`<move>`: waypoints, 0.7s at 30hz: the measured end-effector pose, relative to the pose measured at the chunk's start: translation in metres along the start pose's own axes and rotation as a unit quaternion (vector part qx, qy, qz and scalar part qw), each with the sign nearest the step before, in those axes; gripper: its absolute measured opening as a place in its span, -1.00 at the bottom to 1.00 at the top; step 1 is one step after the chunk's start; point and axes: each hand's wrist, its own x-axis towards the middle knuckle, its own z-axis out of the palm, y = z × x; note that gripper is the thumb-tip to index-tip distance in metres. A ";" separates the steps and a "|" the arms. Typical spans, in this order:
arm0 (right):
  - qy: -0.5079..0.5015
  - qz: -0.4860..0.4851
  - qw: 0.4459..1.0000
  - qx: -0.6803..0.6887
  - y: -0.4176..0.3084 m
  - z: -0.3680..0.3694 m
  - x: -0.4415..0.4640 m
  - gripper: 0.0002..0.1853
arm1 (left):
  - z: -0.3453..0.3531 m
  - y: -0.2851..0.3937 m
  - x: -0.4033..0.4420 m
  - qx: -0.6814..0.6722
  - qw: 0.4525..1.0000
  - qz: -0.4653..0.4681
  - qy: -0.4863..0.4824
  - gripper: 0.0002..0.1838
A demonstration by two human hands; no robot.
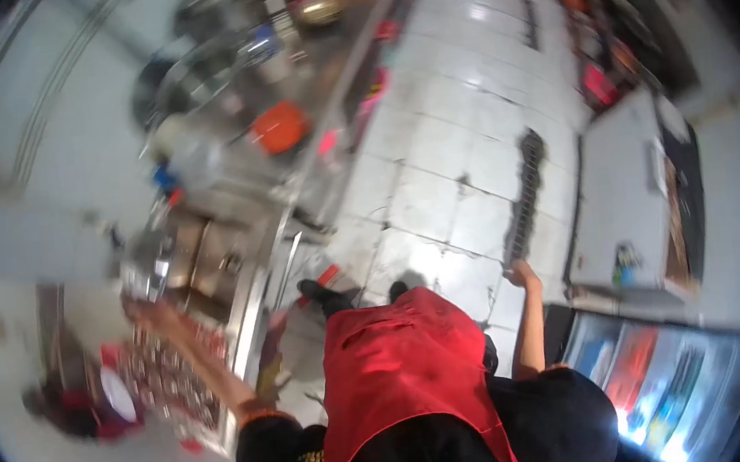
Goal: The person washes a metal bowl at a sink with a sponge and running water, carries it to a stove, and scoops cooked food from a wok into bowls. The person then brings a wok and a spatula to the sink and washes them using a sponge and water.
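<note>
On wearer's L, sink (214,270) sat in steel counter (254,302); L hand (155,317) was nr its far edge by blurred shiny item (154,274), couldn't tell grip. R hand (520,273) hung nr floor grate (525,199), grip unclear too.

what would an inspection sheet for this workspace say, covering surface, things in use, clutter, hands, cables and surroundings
surface: steel counter, crowded toward its far end
job's things: sink beside the left arm; shiny metal item near the left hand, too blurred to identify
clutter: orange container and gold-coloured bowl on the counter, among blurred items
hands: left hand reaches over the counter side, contact unclear; right hand is out over the floor, grip unclear
cables: nothing seen
surroundings: white tiled floor with a dark strip; white cabinet and lit display unit to the right
</note>
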 end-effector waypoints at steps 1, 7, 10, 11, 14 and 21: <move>-0.012 0.004 0.999 0.036 -0.002 -0.015 -0.016 -0.53 | 0.015 0.001 -0.004 -0.031 0.998 -0.008 0.061 -0.19; 0.029 0.048 0.985 0.161 -0.015 -0.033 -0.014 -0.52 | 0.001 0.042 -0.004 -0.376 0.927 0.012 -0.011 -0.28; -0.041 0.011 0.978 0.204 -0.047 -0.057 0.008 -0.46 | -0.032 0.092 -0.021 -0.576 0.803 0.061 -0.139 -0.31; -0.074 0.004 0.972 0.223 -0.057 -0.061 0.020 -0.43 | -0.020 0.115 -0.028 -0.681 0.704 -0.005 -0.203 -0.34; -0.085 -0.125 0.966 0.211 -0.070 -0.080 0.059 -0.47 | 0.052 0.160 -0.046 -0.919 -0.028 -0.194 -0.341 -0.43; 0.095 -0.106 0.900 0.412 0.013 -0.180 0.139 -0.61 | -0.097 0.389 -0.081 -0.734 0.603 -0.234 -0.207 -0.54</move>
